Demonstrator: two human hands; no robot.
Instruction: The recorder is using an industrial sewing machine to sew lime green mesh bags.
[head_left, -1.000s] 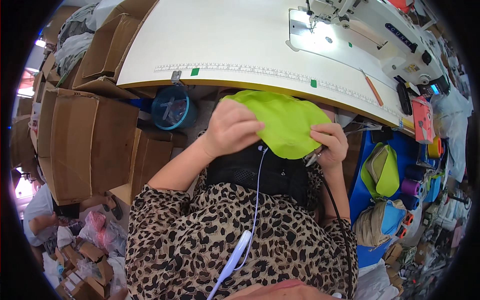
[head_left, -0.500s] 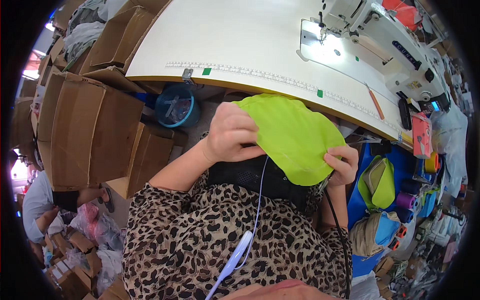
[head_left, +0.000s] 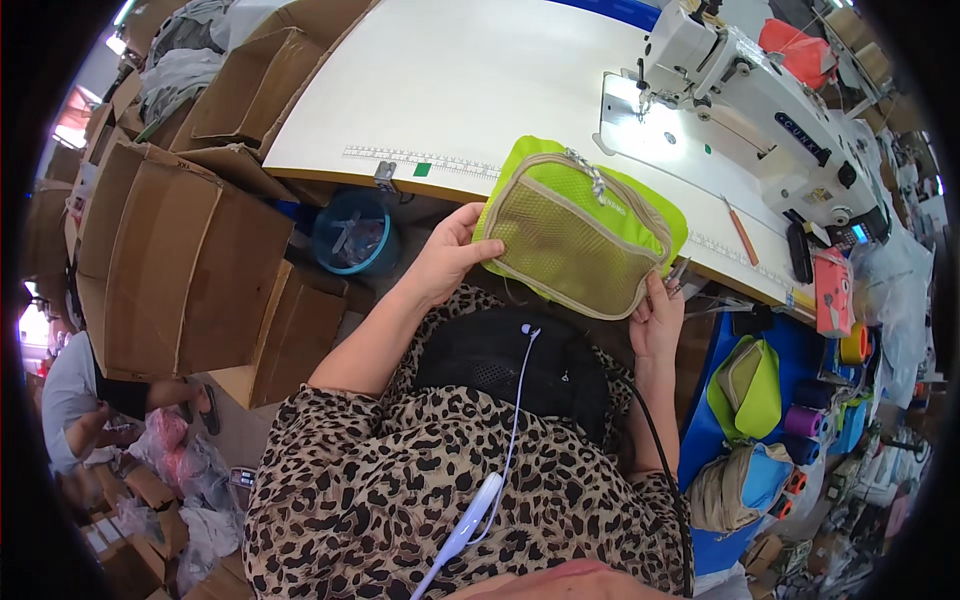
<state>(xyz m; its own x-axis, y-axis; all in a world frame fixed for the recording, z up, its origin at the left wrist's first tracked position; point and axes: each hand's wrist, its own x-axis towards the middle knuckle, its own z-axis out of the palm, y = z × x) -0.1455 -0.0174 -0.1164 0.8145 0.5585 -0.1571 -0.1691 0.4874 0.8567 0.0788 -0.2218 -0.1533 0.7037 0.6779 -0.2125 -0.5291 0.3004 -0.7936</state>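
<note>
1. Through the head camera I see a sewing table [head_left: 430, 100] with a smooth white top and a yellowish-brown edge; I place everything else by it.
2. The lime-green mesh-front pouch [head_left: 575, 240] is held up at the table's near edge, overlapping it in my view; I cannot tell whether they touch.
3. The pouch is a soft rounded rectangle: see-through, honeycomb-textured mesh on the front, beige binding curving around it, and bright green fabric flaring outside as a wavy margin.
4. A grey-and-white braided cord [head_left: 597, 180] lies on its upper part, near some small pale print.
5. I see the left hand [head_left: 453, 257] pinching the pouch's left side, thumb on the front.
6. The right hand [head_left: 657, 312] grasps its lower right corner; a small metal piece [head_left: 679, 272] juts beside those fingers, too small for me to identify.
7. Right of the table's near edge, a second lime-green pouch [head_left: 762, 385] sits folded on blue material.
8. Left of the table stand creased brown cardboard boxes [head_left: 160, 270].
</note>
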